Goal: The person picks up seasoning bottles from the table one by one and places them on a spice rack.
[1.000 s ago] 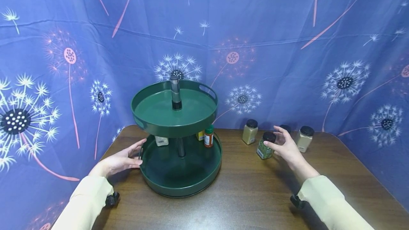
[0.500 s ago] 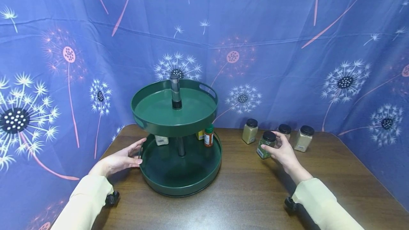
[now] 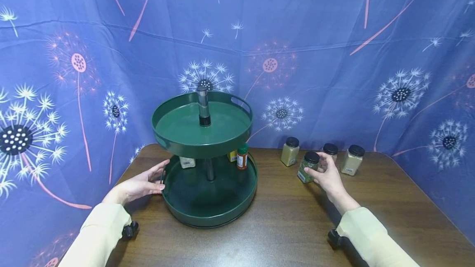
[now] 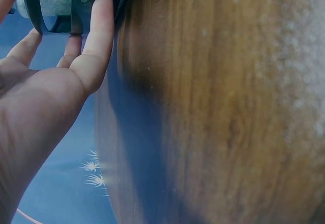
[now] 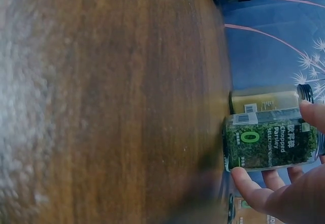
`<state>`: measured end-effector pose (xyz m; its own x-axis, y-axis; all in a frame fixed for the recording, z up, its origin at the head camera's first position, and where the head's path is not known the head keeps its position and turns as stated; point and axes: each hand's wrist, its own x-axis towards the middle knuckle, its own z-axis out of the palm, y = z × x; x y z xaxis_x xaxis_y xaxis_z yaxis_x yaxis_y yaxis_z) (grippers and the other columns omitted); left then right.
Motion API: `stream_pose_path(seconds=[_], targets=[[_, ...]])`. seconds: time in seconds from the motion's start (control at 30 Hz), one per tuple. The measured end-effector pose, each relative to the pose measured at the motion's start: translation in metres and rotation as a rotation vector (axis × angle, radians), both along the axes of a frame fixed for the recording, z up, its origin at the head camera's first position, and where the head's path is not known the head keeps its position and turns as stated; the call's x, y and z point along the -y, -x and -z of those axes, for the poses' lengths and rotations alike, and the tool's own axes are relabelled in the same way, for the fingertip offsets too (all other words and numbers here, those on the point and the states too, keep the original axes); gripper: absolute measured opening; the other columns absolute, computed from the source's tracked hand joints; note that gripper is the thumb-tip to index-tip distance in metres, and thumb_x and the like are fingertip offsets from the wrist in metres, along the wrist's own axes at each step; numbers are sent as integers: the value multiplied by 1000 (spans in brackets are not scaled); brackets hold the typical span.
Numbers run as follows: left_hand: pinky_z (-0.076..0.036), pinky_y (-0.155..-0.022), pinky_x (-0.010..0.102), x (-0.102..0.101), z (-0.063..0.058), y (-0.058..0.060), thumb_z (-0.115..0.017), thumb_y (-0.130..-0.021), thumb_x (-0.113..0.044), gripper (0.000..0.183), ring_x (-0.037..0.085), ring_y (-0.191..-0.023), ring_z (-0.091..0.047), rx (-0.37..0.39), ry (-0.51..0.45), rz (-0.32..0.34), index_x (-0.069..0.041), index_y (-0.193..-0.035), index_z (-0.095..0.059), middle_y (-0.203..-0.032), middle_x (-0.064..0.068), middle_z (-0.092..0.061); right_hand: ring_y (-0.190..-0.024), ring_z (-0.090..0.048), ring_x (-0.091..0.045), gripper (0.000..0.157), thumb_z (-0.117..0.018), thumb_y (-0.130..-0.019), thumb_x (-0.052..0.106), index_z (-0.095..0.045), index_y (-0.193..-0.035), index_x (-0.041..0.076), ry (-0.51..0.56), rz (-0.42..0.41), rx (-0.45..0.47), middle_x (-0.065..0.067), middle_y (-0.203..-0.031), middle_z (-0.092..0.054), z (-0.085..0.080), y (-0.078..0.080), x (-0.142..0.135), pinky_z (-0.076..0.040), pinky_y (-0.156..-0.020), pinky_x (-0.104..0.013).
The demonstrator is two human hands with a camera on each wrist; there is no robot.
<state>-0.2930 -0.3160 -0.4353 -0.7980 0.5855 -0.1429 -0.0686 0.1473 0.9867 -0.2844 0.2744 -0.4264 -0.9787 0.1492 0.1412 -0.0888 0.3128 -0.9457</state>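
Observation:
A two-tier green round tray stand (image 3: 209, 217) stands on the table at centre-left. My left hand (image 3: 135, 186) touches the outside of its lower tray with spread, fairly straight fingers; in the left wrist view, the fingertips (image 4: 104, 8) lie against the tray wall. My right hand (image 3: 329, 176) pinches a chopped parsley jar (image 3: 307, 171) with a black lid, thumb on one side and fingers on the other. The right wrist view shows its label and green flakes plainly. I cannot tell whether its base still touches the table.
A pale jar (image 3: 290, 152) stands left of the parsley, with a black-lidded jar (image 3: 330, 150) and a cream-coloured jar (image 3: 352, 160) to the right. The lower tier bears a green-capped red bottle (image 3: 242, 158), a yellow container (image 3: 232, 156) and a whitish one (image 3: 187, 162). Patterned cloth hangs behind.
My right hand has moved in from beside the parsley jar and taken hold of it. A black-lidded jar behind the hand shows more now. My left hand stays on the stand.

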Motion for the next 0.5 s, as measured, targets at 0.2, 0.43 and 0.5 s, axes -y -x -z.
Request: stream_pose_path(seconds=[0.2,0.43,0.5], targets=[[-48,-90,30,-1,-1,0,-55,-92,1,88,54,-135,-2,12,-8,6,-19,-152,7,-150,26,21,-118,-46,-38,70,-69,-85,9,-27,-141,9,4,10,-6,-24,-141,-37,1,1,-1,-52,-74,-37],[-49,-89,30,-1,-3,-1,-56,-92,1,89,53,-135,2,22,-5,-7,-20,-152,6,-150,25,22,-101,-54,-16,67,-70,-84,10,-32,-139,8,-37,15,-23,-21,-135,-44,1,1,-2,-52,-70,-35],[-48,-89,30,-1,-3,-2,-56,-91,1,89,54,-135,2,18,-2,-7,-19,-152,6,-150,25,21,-104,-55,-19,66,-70,-84,10,-32,-138,7,-36,5,-27,-22,-137,-43,0,1,-1,-52,-71,-35]])
